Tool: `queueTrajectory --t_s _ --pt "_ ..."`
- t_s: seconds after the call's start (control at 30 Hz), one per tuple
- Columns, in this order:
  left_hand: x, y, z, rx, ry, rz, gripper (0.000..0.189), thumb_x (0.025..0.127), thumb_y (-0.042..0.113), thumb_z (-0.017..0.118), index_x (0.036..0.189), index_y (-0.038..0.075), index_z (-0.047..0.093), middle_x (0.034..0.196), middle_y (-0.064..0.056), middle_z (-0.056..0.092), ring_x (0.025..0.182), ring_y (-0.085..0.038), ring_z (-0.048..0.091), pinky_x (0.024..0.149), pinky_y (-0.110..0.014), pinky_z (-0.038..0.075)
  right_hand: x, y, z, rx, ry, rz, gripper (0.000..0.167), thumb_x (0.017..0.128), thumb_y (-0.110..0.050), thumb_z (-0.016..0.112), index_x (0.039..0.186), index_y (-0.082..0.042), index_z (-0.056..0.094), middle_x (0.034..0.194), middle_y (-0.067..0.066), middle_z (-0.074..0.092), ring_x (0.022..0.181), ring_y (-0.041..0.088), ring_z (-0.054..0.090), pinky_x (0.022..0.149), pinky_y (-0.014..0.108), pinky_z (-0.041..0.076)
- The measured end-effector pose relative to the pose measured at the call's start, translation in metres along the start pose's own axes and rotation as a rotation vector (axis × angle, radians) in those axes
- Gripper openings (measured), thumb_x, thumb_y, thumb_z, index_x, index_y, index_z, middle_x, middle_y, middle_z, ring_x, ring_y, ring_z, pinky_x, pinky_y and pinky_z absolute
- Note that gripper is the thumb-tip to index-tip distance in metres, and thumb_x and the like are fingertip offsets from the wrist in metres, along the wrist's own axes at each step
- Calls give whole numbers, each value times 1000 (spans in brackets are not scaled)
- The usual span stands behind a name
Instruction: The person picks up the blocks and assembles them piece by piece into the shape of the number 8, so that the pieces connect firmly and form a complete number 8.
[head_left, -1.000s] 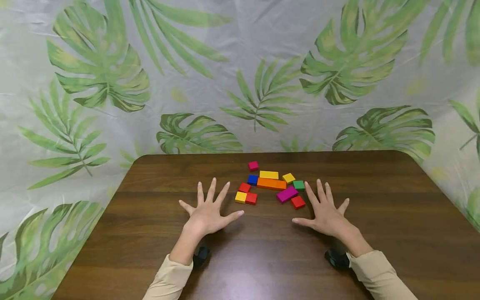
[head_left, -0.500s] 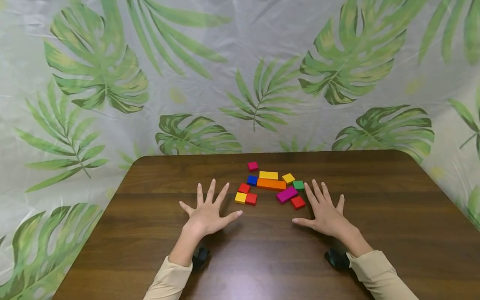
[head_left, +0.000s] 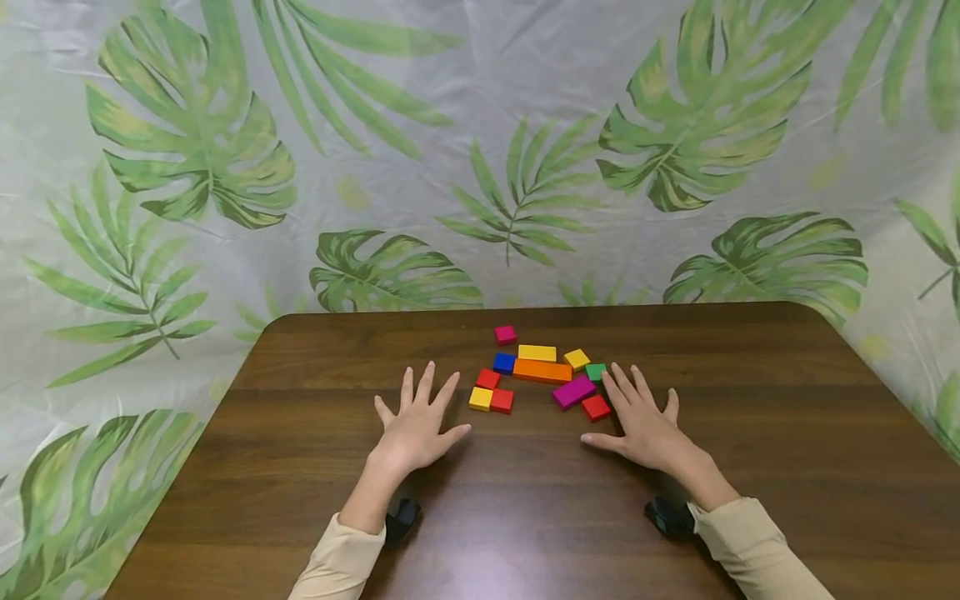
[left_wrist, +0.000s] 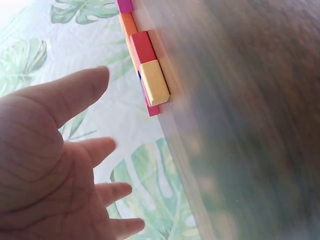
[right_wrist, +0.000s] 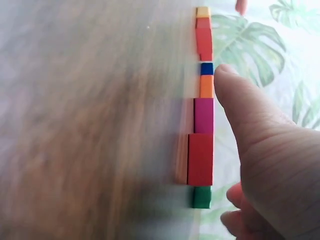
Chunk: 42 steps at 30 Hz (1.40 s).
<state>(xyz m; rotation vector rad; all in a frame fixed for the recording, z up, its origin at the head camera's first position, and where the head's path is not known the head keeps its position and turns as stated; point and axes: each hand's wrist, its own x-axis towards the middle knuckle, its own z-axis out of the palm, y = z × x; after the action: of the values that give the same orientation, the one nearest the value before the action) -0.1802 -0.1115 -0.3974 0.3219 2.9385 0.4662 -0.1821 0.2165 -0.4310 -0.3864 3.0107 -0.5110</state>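
Coloured blocks lie in a loose cluster on the table. On its left side are a yellow block [head_left: 481, 399], two red blocks and a blue block [head_left: 504, 363]. A long orange block [head_left: 542, 371] lies in the middle, with a yellow bar [head_left: 537, 353] behind it. Toward the right are a purple block [head_left: 573, 392], a green block [head_left: 596, 372] and a red block [head_left: 596, 407]. My left hand [head_left: 414, 433] is spread left of the cluster, holding nothing. My right hand [head_left: 647, 425] is spread on the other side, its fingertips close to the green block; contact cannot be told.
The brown wooden table [head_left: 300, 500] has rounded far corners. Behind it hangs a pale cloth [head_left: 405, 183] printed with green leaves. A pink block [head_left: 506, 335] lies farthest back, and a small yellow block [head_left: 577, 359] sits near the green one.
The fingers of both hands have drawn somewhat closer together. My left thumb has moved left, away from the blocks, and the right hand has shifted slightly left. The blocks stay in place.
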Motion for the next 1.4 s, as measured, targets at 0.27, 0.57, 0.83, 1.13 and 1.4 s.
queueTrajectory --t_s 0.27,0.57,0.83,1.13,1.4 --pt "6 3 0 -76 -7 27 70 88 43 59 148 23 29 158 -13 11 146 -41 0 103 -76 5 13 -2 -1 1 101 -32 93 77 -57 66 145 -3 32 151 16 31 136 40 24 96 71 13" --pt "18 10 5 -98 80 73 52 87 34 64 131 9 54 137 -19 49 128 -38 44 99 -59 37 34 -9 5 90 296 -67 55 82 -36 70 125 -4 58 122 16 60 111 34 47 80 51 21" --pt "26 14 8 -117 111 94 37 84 21 69 115 4 65 115 -15 65 106 -31 62 86 -46 51 56 -19 8 201 309 -43 31 82 -26 71 108 -8 69 109 12 68 99 28 53 75 44 22" --pt "33 20 12 -213 92 104 34 80 13 72 113 5 67 113 -12 62 85 -19 61 68 -34 51 71 -24 9 212 277 -71 22 80 -18 73 100 -10 72 102 8 71 90 24 53 73 39 31" --pt "40 18 16 -203 109 138 34 78 9 73 110 3 67 113 -11 62 77 -15 57 62 -27 47 77 -24 4 172 232 -85 24 78 -18 75 100 -9 73 103 9 70 92 25 53 78 44 36"
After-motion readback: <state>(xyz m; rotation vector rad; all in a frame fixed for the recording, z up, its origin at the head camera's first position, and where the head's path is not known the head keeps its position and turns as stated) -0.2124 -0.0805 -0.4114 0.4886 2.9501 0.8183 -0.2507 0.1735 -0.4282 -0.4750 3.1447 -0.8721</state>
